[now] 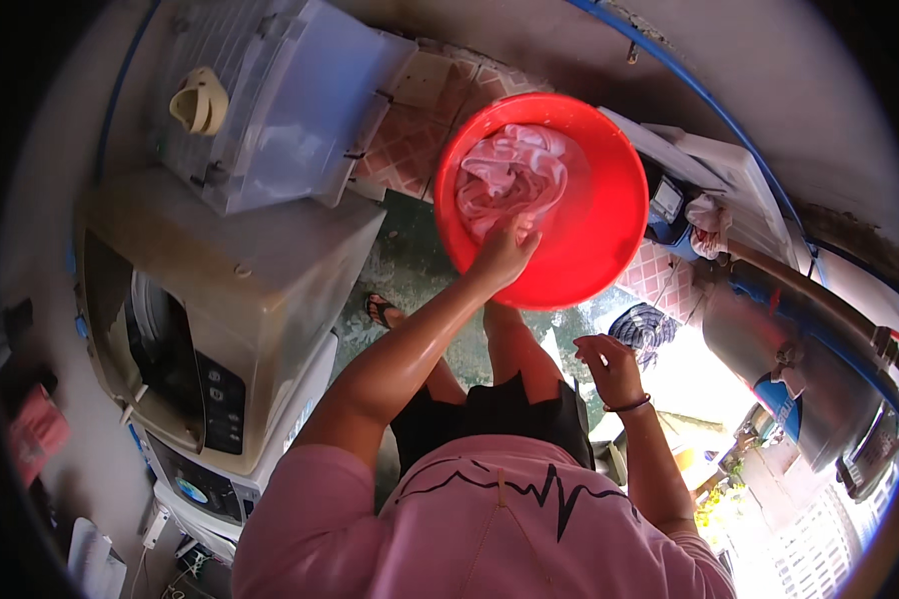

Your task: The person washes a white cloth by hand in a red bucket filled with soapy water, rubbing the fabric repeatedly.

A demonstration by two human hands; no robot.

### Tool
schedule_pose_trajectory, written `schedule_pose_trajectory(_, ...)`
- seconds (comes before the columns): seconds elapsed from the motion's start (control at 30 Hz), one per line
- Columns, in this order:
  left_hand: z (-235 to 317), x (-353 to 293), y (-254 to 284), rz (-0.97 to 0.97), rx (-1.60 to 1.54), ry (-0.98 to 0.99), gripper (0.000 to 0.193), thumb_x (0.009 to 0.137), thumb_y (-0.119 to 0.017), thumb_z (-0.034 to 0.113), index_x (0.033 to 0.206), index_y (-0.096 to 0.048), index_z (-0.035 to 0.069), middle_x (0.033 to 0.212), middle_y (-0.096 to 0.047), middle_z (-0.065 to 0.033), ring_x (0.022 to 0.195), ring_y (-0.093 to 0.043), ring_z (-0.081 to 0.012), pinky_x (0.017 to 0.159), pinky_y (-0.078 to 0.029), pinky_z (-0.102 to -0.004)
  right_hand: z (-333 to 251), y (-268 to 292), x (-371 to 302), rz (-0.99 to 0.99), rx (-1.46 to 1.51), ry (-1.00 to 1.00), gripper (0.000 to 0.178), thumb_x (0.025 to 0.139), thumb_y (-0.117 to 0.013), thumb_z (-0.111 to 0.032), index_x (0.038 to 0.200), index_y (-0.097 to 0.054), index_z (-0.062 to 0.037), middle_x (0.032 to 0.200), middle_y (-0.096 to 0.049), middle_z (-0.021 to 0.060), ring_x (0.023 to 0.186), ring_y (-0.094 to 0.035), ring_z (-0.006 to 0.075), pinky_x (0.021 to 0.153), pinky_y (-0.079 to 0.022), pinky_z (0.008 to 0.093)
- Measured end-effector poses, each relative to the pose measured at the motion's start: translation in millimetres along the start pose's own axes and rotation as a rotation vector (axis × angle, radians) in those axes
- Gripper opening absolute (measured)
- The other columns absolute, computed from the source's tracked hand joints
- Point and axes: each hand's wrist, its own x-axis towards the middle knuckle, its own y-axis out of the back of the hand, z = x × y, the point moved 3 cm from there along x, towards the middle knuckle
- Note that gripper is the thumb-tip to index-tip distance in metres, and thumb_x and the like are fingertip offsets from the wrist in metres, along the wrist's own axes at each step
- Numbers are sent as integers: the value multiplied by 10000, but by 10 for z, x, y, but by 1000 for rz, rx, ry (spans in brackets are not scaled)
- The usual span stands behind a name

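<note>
A round red plastic basin (609,210) sits low in front of me with wet pink-and-white cloth (509,175) bunched in its left half. My left hand (504,255) reaches over the basin's near rim and presses on the edge of the cloth, fingers closed on it. My right hand (607,361) hangs free beside my leg below the basin, fingers loosely curled and holding nothing. A dark band circles that wrist.
A beige washing machine (220,299) stands at my left, with a clear plastic lidded box (280,100) on top. A checked blue cloth (644,329) lies right of the basin. A metal tank (769,349) and blue pipe (729,120) stand at the right. Wet green floor (400,270) lies beneath.
</note>
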Motion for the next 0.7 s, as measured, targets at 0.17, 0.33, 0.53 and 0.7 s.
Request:
schedule_pose_trajectory(0.17,-843,1591,-856,31,398,323,515,886,-501,423,1124,-528,-33,1034,-573,-274,979,-579,-342,832,-463,-378,0,136,531,-6,89,103,126,843,-554,-71,906,-633,4,785,-620,156,734,-623,298,652,-486,348)
schedule_pose_trajectory(0.33,-1608,1543,-274,244,-363,295,402,843,-493,351,1062,-572,24,996,-614,-130,940,-589,-278,830,-460,-382,-96,-215,1071,-370,30,355,165,850,-525,-149,880,-616,-14,839,-620,144,784,-609,315,687,-485,401)
schedule_pose_trajectory(0.53,-668,882,111,251,-1160,572,454,904,-404,381,1235,-481,80,1195,-552,-72,1042,-559,-236,914,-443,-387,1044,-1474,2163,-991,-890,587,248,890,-439,-236,919,-582,-35,905,-610,138,854,-582,312,753,-470,391)
schedule_pose_trajectory(0.7,-325,562,91,137,-1272,695,457,884,-505,356,1251,-474,84,1231,-539,-78,1080,-551,-234,922,-446,-389,1455,-1922,2788,-877,-888,325,297,896,-416,-284,862,-575,-36,845,-593,134,785,-566,290,691,-454,368)
